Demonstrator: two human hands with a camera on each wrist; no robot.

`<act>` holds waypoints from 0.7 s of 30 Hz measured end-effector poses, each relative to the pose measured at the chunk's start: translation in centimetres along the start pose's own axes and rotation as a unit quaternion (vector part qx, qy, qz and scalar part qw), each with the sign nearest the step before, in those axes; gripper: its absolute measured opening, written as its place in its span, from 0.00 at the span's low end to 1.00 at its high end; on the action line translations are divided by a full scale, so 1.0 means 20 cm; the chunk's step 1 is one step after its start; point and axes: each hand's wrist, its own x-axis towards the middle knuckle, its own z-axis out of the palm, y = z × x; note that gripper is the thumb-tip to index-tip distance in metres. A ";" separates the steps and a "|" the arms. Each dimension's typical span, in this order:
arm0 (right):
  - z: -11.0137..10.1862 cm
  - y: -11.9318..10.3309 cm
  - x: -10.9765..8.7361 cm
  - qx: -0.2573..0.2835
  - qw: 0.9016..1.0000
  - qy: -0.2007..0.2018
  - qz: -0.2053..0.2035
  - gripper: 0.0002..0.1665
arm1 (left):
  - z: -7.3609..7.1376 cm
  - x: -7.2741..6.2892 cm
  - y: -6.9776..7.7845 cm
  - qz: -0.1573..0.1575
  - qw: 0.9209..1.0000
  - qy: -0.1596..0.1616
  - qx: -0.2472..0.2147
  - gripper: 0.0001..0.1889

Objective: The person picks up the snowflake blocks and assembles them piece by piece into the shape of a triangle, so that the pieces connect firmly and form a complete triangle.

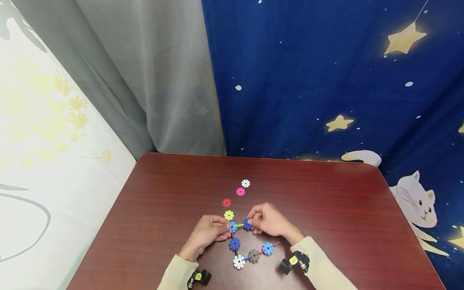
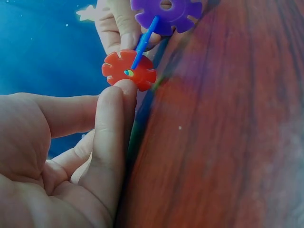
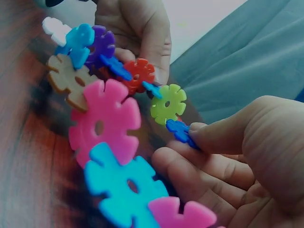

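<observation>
Right grip (image 1: pixel 270 221) pinches the dark blue end disc (image 1: pixel 248 226) of a chain (image 1: pixel 236 259); left grip (image 1: pixel 206 234) pinches the chain around where its light blue disc (image 1: pixel 233 229) and red disc (image 1: pixel 232 235) meet. Twelve notched discs form the chain, which curves below both grips, lower centre of the frame. Four loose discs, white (image 1: pixel 243 183), pink (image 1: pixel 238 191), red (image 1: pixel 224 203) and yellow-green (image 1: pixel 226 215), lie above on the tabletop (image 1: pixel 174 193). Each wrist mount (image 1: pixel 303 262) bears a yellow label (image 1: pixel 293 260), too small to read.

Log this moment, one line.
left hand: grips disc chain | right hand: pinches dark blue disc | loose: yellow disc, red disc, pink disc, white disc
</observation>
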 end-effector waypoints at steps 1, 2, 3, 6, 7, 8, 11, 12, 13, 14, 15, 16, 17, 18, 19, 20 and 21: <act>0.00 0.00 0.00 0.003 1.000 0.000 0.000 0.03 | 0.00 0.00 0.00 -0.002 1.000 0.000 0.001 0.09; 0.00 0.01 0.00 0.008 1.000 0.000 0.000 0.03 | 0.00 0.00 0.00 -0.003 1.000 0.000 0.001 0.09; 0.00 0.01 0.00 0.013 1.000 0.000 0.000 0.03 | 0.00 0.00 0.01 -0.005 1.000 0.000 0.002 0.10; 0.00 0.01 -0.01 0.033 0.999 0.000 0.001 0.03 | 0.00 0.00 0.01 -0.008 1.000 -0.002 -0.004 0.10; 0.00 0.01 -0.01 0.038 0.999 0.000 0.002 0.03 | 0.00 0.00 0.01 -0.008 1.000 -0.003 -0.006 0.11; 0.00 0.01 -0.01 0.045 0.999 -0.001 0.002 0.04 | 0.00 0.00 0.01 -0.009 1.000 -0.004 -0.009 0.11; 0.01 0.02 -0.01 0.058 0.998 0.002 0.007 0.04 | -0.01 0.00 0.02 -0.009 1.000 -0.012 -0.018 0.12; 0.01 0.02 -0.01 0.060 0.998 0.004 0.008 0.05 | -0.01 0.00 0.02 -0.010 1.000 -0.014 -0.021 0.13; 0.01 0.02 -0.01 0.063 0.998 0.005 0.008 0.05 | -0.01 0.00 0.02 -0.010 1.000 -0.016 -0.024 0.13; 0.01 0.02 -0.01 0.066 0.998 0.007 0.008 0.05 | -0.01 0.00 0.02 -0.012 0.999 -0.017 -0.028 0.13; 0.01 0.02 -0.01 0.070 0.998 0.007 0.007 0.05 | -0.01 0.00 0.02 -0.011 0.999 -0.018 -0.032 0.13; 0.02 0.02 -0.01 0.073 0.997 0.008 0.006 0.06 | -0.01 0.00 0.02 -0.011 0.999 -0.018 -0.036 0.14; 0.02 0.02 -0.01 0.076 0.997 0.008 0.004 0.06 | -0.01 0.00 0.02 -0.010 0.999 -0.017 -0.039 0.14; 0.02 0.02 -0.01 0.081 0.997 0.008 0.002 0.06 | -0.01 0.00 0.02 -0.008 0.999 -0.016 -0.044 0.14; 0.02 0.02 -0.01 0.087 0.996 0.007 0.001 0.06 | -0.01 0.00 0.02 -0.006 0.999 -0.016 -0.048 0.14; 0.02 0.02 -0.01 0.092 0.996 0.007 0.000 0.07 | -0.01 0.00 0.01 -0.003 0.998 -0.015 -0.053 0.15; 0.02 0.02 0.00 0.096 0.995 0.007 0.001 0.07 | 0.00 0.00 0.01 0.001 0.998 -0.013 -0.059 0.16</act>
